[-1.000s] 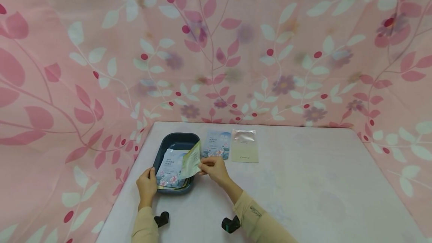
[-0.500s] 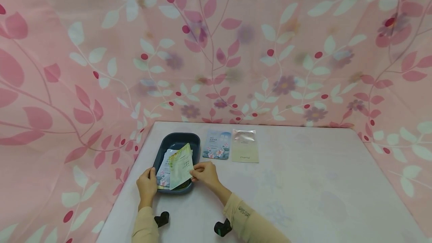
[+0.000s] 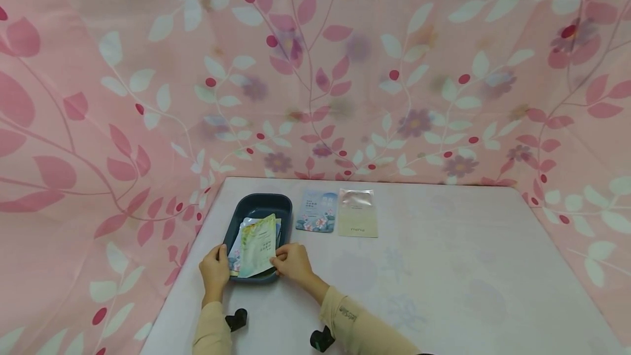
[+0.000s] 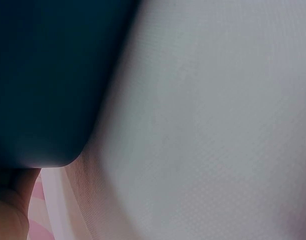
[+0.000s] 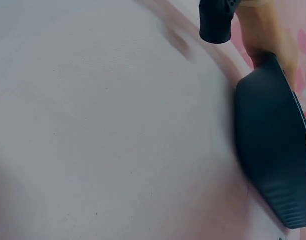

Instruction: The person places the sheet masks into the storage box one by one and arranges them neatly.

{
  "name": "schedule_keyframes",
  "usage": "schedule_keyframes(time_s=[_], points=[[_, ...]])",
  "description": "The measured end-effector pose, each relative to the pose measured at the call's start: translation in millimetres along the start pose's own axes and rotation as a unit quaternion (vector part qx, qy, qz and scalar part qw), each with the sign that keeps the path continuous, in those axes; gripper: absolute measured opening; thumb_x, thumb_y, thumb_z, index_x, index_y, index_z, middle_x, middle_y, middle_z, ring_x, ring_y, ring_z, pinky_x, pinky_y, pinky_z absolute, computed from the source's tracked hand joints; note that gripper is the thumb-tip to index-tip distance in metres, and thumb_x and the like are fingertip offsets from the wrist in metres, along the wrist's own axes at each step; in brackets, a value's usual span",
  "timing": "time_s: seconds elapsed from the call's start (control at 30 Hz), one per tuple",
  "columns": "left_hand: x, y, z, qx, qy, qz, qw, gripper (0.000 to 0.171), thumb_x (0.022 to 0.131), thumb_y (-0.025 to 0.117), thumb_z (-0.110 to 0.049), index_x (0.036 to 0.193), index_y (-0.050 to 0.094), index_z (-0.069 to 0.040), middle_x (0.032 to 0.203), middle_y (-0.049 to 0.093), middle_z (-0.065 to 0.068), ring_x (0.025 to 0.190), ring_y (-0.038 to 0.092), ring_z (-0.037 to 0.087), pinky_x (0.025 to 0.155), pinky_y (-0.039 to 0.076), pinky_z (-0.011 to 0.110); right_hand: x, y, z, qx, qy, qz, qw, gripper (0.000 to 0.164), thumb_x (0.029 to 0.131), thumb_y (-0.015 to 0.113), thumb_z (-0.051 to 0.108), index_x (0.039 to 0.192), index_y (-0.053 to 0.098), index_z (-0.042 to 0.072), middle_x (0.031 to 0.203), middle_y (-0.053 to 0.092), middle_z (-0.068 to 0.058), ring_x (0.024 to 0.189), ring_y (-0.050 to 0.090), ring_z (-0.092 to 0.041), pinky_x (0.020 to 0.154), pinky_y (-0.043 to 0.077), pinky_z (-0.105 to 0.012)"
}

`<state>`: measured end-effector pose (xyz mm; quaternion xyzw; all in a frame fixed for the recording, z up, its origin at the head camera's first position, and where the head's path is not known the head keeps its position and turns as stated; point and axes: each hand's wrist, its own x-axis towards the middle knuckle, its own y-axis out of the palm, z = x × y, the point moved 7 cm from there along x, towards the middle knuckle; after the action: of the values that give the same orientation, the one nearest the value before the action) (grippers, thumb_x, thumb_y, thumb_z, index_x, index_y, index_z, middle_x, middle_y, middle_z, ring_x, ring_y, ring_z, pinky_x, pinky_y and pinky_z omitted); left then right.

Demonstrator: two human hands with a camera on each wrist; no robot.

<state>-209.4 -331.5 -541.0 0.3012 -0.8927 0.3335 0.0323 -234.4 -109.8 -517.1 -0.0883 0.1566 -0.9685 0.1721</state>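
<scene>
A dark blue rectangular tray [image 3: 263, 199] stands on the left part of the table, with several flat sachets in its near half. My left hand [image 3: 214, 273] grips the tray's left rim, thumb on the edge. Between the thumb and fingers of my right hand [image 3: 294, 263] is the right edge of a green-yellow sachet [image 3: 258, 246], which lies over a pale blue flowered sachet [image 3: 235, 256]. In the left wrist view the tray's outer wall [image 4: 48, 90] fills the upper left. The right wrist view shows the tray's side [image 5: 273, 145], with the sachets hidden.
Right of the tray, a blue flowered sachet [image 3: 317, 211] and a beige sachet with a silvery top [image 3: 357, 213] lie side by side on the white-covered table [image 3: 443, 267]. Black wrist devices [image 3: 236, 320] sit by both forearms. A pink floral cloth [image 3: 315, 70] hangs behind.
The green-yellow sachet has swung from the tray's right side leftward and down over the flowered sachet, my right hand moving left with it. My left hand stays on the rim.
</scene>
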Motion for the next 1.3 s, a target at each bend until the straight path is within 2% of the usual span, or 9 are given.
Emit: schedule_keyframes(time_s=[0.17,0.37,0.7,0.93,1.13,1.3], points=[[-0.1,-0.1,0.8,0.002,-0.006,0.001,1.0000,0.032,0.098,0.047,-0.013,0.108,0.062,0.013,0.107,0.062,0.032,0.103,0.057,0.047,0.091,0.042,0.056,-0.8,8.1,5.9,-0.110,-0.022,0.006,0.994,0.008,0.077,0.072,0.004,0.081,0.072,-0.003,0.063,0.069,-0.002,0.046,0.053,0.005,0.047,0.041,-0.009],[0.2,-1.2,-0.5,0.005,-0.002,-0.001,1.0000,0.032,0.098,0.047,-0.012,0.108,0.062,0.014,0.107,0.062,0.032,0.103,0.057,0.047,0.091,0.042,0.056,-2.4,11.7,9.8,-0.163,-0.020,0.000,0.986,0.006,0.076,0.074,0.008,0.075,0.073,0.003,0.062,0.068,0.003,0.052,0.047,0.008,0.046,0.037,-0.009],[0.4,-1.1,-1.0,0.002,0.007,-0.005,1.0000,0.031,0.098,0.047,-0.012,0.108,0.062,0.014,0.105,0.062,0.033,0.101,0.058,0.047,0.089,0.044,0.056,-3.9,12.9,13.7,-0.196,-0.033,-0.007,0.980,0.015,0.077,0.073,0.011,0.064,0.066,0.009,0.049,0.055,0.010,0.044,0.035,0.006,0.039,0.027,-0.012],[-0.7,-0.6,-0.9,0.003,0.007,-0.004,1.0000,0.031,0.098,0.047,-0.011,0.107,0.062,0.015,0.104,0.062,0.033,0.101,0.058,0.048,0.088,0.044,0.056,-3.3,12.7,12.3,-0.188,-0.009,0.001,0.982,0.009,0.076,0.075,0.010,0.074,0.072,0.001,0.060,0.066,0.004,0.050,0.048,0.004,0.044,0.037,-0.012],[-0.9,-0.3,-1.0,0.003,0.003,-0.003,1.0000,0.031,0.097,0.047,-0.011,0.108,0.062,0.014,0.104,0.062,0.032,0.102,0.058,0.048,0.089,0.043,0.056,-2.0,12.9,11.5,-0.186,-0.005,-0.001,0.983,0.008,0.074,0.076,0.009,0.074,0.074,0.001,0.061,0.069,0.001,0.051,0.057,0.001,0.045,0.042,-0.013],[-0.6,-0.9,-1.1,0.001,0.001,-0.005,1.0000,0.031,0.097,0.047,-0.011,0.107,0.062,0.015,0.103,0.063,0.033,0.100,0.058,0.048,0.087,0.044,0.056,-1.8,12.3,11.9,-0.176,-0.007,-0.003,0.984,0.013,0.073,0.077,0.008,0.080,0.075,-0.002,0.068,0.071,-0.003,0.059,0.065,-0.006,0.050,0.046,-0.014]])
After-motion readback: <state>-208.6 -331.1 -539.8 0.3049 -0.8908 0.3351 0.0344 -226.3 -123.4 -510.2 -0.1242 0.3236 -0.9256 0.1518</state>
